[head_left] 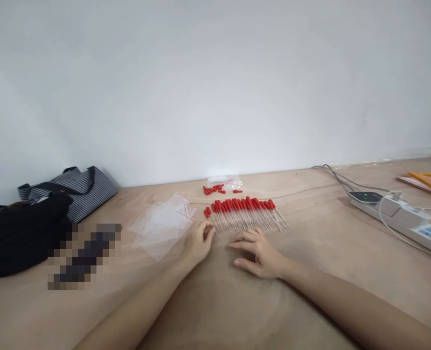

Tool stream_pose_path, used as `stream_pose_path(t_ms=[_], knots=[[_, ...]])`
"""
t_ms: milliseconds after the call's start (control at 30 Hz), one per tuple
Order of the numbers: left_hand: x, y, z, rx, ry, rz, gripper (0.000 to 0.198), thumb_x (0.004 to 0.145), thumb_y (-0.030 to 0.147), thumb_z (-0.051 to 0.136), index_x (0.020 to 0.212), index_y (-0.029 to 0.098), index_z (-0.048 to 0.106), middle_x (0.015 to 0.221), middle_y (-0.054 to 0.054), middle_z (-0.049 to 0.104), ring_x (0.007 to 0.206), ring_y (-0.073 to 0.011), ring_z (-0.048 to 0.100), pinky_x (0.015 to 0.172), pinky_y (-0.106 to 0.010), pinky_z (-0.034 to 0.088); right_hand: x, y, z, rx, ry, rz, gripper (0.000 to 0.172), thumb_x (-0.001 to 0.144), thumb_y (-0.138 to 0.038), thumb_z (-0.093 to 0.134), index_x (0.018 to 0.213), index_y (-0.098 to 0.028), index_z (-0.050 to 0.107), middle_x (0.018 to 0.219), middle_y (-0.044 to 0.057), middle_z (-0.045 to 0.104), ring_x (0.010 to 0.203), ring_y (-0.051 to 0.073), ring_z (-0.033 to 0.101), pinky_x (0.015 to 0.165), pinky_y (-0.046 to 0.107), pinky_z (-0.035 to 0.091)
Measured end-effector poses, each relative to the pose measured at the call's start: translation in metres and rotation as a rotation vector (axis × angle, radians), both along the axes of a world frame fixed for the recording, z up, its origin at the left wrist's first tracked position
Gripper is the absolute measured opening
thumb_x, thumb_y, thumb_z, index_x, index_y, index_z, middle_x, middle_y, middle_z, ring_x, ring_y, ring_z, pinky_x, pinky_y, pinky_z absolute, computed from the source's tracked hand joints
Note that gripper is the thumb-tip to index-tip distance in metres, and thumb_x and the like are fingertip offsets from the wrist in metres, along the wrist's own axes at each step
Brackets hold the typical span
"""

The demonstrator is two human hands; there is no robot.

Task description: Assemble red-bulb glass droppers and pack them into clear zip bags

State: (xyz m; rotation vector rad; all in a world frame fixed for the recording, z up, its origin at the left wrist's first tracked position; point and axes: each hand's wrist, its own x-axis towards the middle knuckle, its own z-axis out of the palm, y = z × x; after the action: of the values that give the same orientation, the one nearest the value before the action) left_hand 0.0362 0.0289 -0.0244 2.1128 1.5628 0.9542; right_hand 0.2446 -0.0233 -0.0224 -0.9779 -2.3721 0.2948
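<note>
left hand [199,241] curls inward; right hand [258,253] spreads loosely.

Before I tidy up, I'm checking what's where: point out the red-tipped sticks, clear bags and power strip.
Red-tipped sticks [242,204], head view: red tip mid-row.
Clear bags [163,219], head view: pile's middle.
Power strip [418,234], head view: casing by blue panel.
</note>
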Motion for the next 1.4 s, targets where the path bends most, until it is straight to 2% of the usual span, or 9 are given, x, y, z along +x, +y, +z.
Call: stream_pose_path(t_ms=[133, 300, 400, 500, 600, 933, 1033, 1167, 1400], knots=[[-0.026, -0.04, 0.012, -0.056, 0.191, -0.443, 0.029, 0.08, 0.029, 0.048, 0.108, 0.024, 0.057, 0.119, -0.005, 0.055, 0.112, -0.0202, 0.047, 0.098, -0.037, 0.035, 0.015, 0.001, 0.0, -0.035, -0.121, 0.163, 0.058, 0.076, -0.052, 0.05, 0.127, -0.024, 0.041, 0.128, 0.007, 0.045, 0.117, 0.023, 0.038, 0.094, 0.04, 0.025], [-0.032, -0.051, 0.017, -0.093, 0.274, -0.455, 0.036, 0.08, 0.031, 0.048, 0.115, 0.024, 0.054, 0.125, -0.005, 0.051, 0.117, -0.0212, 0.044, 0.099, -0.04, 0.034, 0.015, 0.002, -0.003, -0.096, -0.138, 0.157, 0.06, 0.076, -0.053, 0.049, 0.128, -0.027, 0.038, 0.13, 0.006, 0.044, 0.12, 0.023, 0.036, 0.098, 0.042, 0.024], [-0.035, -0.04, 0.012, 0.022, 0.281, -0.328, 0.029, 0.078, 0.03, 0.049, 0.102, 0.023, 0.061, 0.116, -0.006, 0.057, 0.111, -0.0228, 0.049, 0.096, -0.04, 0.038, 0.013, 0.001, -0.002, -0.117, -0.128, 0.148, 0.06, 0.075, -0.053, 0.051, 0.128, -0.027, 0.039, 0.13, 0.007, 0.044, 0.12, 0.024, 0.037, 0.097, 0.043, 0.024], [-0.051, -0.022, 0.01, 0.188, 0.379, 0.025, 0.027, 0.075, 0.028, 0.051, 0.097, 0.018, 0.063, 0.114, -0.011, 0.058, 0.114, -0.0288, 0.045, 0.098, -0.045, 0.032, 0.013, 0.001, -0.002, -0.128, -0.119, 0.139, 0.059, 0.074, -0.053, 0.052, 0.127, -0.027, 0.041, 0.129, 0.007, 0.045, 0.119, 0.025, 0.037, 0.097, 0.044, 0.024], [-0.071, -0.008, 0.013, 0.087, 0.528, 0.266, 0.031, 0.077, 0.025, 0.05, 0.102, 0.01, 0.06, 0.114, -0.017, 0.057, 0.111, -0.031, 0.048, 0.093, -0.043, 0.036, 0.013, 0.001, -0.002, -0.131, -0.123, 0.132, 0.058, 0.075, -0.053, 0.052, 0.126, -0.028, 0.041, 0.129, 0.006, 0.045, 0.119, 0.024, 0.038, 0.097, 0.044, 0.024], [-0.077, -0.009, 0.025, 0.004, 0.61, 0.231, 0.027, 0.083, 0.023, 0.041, 0.076, 0.021, 0.067, 0.087, -0.007, 0.069, 0.086, -0.0247, 0.063, 0.076, -0.034, 0.046, 0.013, 0.001, 0.0, -0.123, -0.105, 0.135, 0.057, 0.074, -0.051, 0.053, 0.125, -0.027, 0.044, 0.128, 0.006, 0.046, 0.118, 0.024, 0.038, 0.096, 0.043, 0.025], [-0.069, -0.023, 0.025, 0.11, 0.449, 0.084, 0.026, 0.082, 0.024, 0.042, 0.081, 0.025, 0.067, 0.099, -0.003, 0.067, 0.096, -0.0202, 0.06, 0.089, -0.033, 0.042, 0.012, 0.002, -0.002, -0.117, -0.07, 0.095, 0.051, 0.075, -0.048, 0.054, 0.12, -0.025, 0.049, 0.122, 0.007, 0.051, 0.112, 0.023, 0.044, 0.094, 0.042, 0.027], [-0.044, -0.051, 0.019, 0.044, 0.274, -0.348, 0.025, 0.08, 0.027, 0.044, 0.088, 0.027, 0.068, 0.098, -0.001, 0.068, 0.095, -0.0191, 0.06, 0.091, -0.034, 0.042, 0.012, 0.006, -0.007, -0.074, 0.031, -0.051, 0.032, 0.081, -0.037, 0.05, 0.107, -0.022, 0.058, 0.102, 0.007, 0.061, 0.095, 0.019, 0.053, 0.085, 0.038, 0.035], [-0.012, -0.06, 0.014, -0.015, 0.302, -0.425, 0.054, 0.075, 0.043, 0.054, 0.124, 0.022, 0.046, 0.132, -0.007, 0.042, 0.125, -0.0263, 0.032, 0.102, -0.046, 0.028, 0.013, 0.007, -0.007, -0.064, 0.074, -0.014, 0.021, 0.081, -0.03, 0.05, 0.096, -0.024, 0.063, 0.087, 0.004, 0.063, 0.085, 0.017, 0.053, 0.079, 0.035, 0.037]])
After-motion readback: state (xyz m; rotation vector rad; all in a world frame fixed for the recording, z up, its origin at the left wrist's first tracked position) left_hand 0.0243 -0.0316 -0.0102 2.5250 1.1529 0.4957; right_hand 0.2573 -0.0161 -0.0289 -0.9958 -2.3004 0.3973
